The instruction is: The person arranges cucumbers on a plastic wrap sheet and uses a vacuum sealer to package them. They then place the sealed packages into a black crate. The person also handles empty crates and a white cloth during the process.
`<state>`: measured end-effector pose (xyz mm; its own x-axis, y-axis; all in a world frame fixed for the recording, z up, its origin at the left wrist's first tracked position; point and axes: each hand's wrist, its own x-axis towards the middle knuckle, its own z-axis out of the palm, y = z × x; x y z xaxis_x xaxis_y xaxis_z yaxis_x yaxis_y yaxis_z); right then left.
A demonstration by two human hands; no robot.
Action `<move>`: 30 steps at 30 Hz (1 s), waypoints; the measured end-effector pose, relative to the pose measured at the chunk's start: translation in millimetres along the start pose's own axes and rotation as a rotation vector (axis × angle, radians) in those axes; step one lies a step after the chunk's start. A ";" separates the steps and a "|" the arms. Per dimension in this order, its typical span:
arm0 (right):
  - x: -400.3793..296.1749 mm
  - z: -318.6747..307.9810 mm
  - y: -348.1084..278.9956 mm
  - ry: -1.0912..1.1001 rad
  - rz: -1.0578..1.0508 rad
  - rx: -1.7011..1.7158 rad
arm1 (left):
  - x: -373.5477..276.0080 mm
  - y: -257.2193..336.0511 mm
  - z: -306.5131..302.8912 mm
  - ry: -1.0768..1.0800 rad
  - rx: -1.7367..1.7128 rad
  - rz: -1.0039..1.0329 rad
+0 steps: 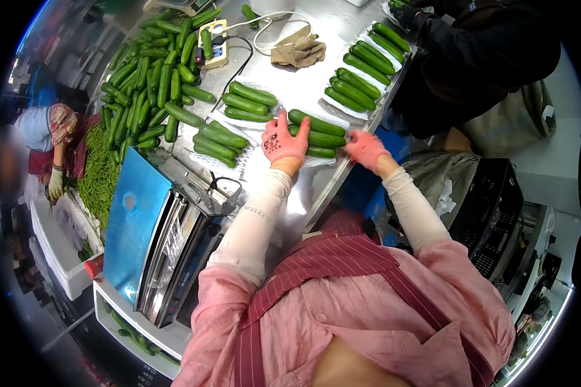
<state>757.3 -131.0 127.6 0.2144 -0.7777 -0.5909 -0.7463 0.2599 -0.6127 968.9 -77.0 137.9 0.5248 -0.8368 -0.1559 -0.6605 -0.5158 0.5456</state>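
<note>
Before me on the steel table, three cucumbers (322, 139) lie side by side on white foam netting (318, 161). My left hand (284, 140), in a pink coated glove, grips their left ends, with its thumb over the cucumbers. At their right ends is my right hand (368, 149), also pink-gloved, its fingers bent by the table edge; whether they pinch anything is hidden. Just beyond my left hand lies another cucumber group (248, 101) on netting. To its left, more cucumbers (218, 142) rest beside the netting of a further set.
Loose cucumbers (150, 77) are heaped at back left, near a power strip (218, 46) with cords. Packed cucumber rows (358, 89) line the right edge. A brown cloth (298, 48) lies behind. A blue-sided machine (138, 217) stands left. Co-workers are left and right.
</note>
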 end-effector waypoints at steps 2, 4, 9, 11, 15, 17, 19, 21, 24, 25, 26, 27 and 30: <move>6.1 -0.3 -10.3 -0.046 0.036 -0.196 | 3.7 4.6 7.3 0.044 0.068 0.037; 5.6 -0.5 -18.3 0.000 0.019 -0.125 | 4.3 2.2 4.7 0.017 0.050 0.042; 0.0 0.1 0.4 -0.103 -0.021 0.137 | -19.6 -5.1 0.4 -0.074 -0.127 -0.084; -5.8 -0.6 8.6 -0.088 -0.088 0.236 | -29.4 -10.6 7.5 -0.040 -0.268 -0.130; -28.9 -8.0 -2.9 -0.086 -0.179 0.355 | -39.8 -9.8 5.1 0.004 -0.434 -0.165; -44.2 -13.5 -13.2 -0.119 -0.165 0.388 | -45.5 -9.9 -6.2 0.035 -0.481 -0.169; -60.7 -12.1 -27.7 -0.088 -0.208 0.408 | -52.0 -7.4 -30.0 0.078 -0.514 -0.154; -85.3 -15.6 -63.8 -0.103 -0.244 0.442 | -55.0 -6.3 -55.8 0.261 -0.451 -0.054; -103.5 -7.1 -114.6 -0.136 -0.322 0.435 | -57.7 -10.8 -121.4 0.480 -0.411 0.053; -104.1 -1.2 -131.8 -0.170 -0.416 0.398 | -59.6 -12.0 -147.4 0.540 -0.393 0.072; -108.2 9.6 -157.2 -0.207 -0.443 0.393 | -59.3 -23.3 -170.7 0.606 -0.384 0.080; -111.0 22.5 -181.4 -0.231 -0.466 0.390 | -61.9 -35.6 -193.0 0.681 -0.318 0.083; -113.6 79.2 -252.3 -0.404 -0.634 0.350 | -69.5 -90.3 -258.3 0.786 -0.312 -0.070</move>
<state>971.2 -62.9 307.7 0.7882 -0.5885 -0.1803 -0.1824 0.0565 -0.9816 1130.8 75.0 312.2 0.8556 -0.3744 0.3573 -0.4950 -0.3905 0.7762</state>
